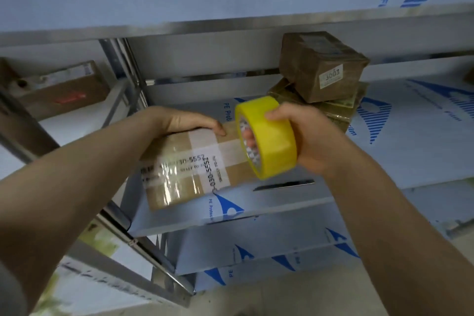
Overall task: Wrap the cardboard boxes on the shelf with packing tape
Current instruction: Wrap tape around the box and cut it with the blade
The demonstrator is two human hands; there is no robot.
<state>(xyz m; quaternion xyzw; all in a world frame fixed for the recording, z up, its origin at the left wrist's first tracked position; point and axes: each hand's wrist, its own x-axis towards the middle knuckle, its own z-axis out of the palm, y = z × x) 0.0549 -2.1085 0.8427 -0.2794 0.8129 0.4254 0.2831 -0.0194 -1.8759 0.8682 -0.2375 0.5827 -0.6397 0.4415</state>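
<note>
At the left of the blue-filmed metal shelf (410,151), the left hand (179,122) lies over the far end of a small brown cardboard box with a white printed label (179,179), fingers curled over its far edge and gripping it. The box sits at the shelf's front edge; whether it rests on the shelf or is lifted clear cannot be told. Its long axis runs diagonally from near-left to far-right, label face up, the near end overhanging the front edge. It looks light and stiff. Glossy clear strips already cross the label, so those patches are probably slippery, and the bare cardboard ends seem the surer hold. Against its right end stands a yellow roll of packing tape (274,146), its open core facing left. The right hand (307,136) clasps the roll, fingers through the core and thumb on the outer band. Farther right, two tape-wrapped brown boxes (318,67) are stacked.
</note>
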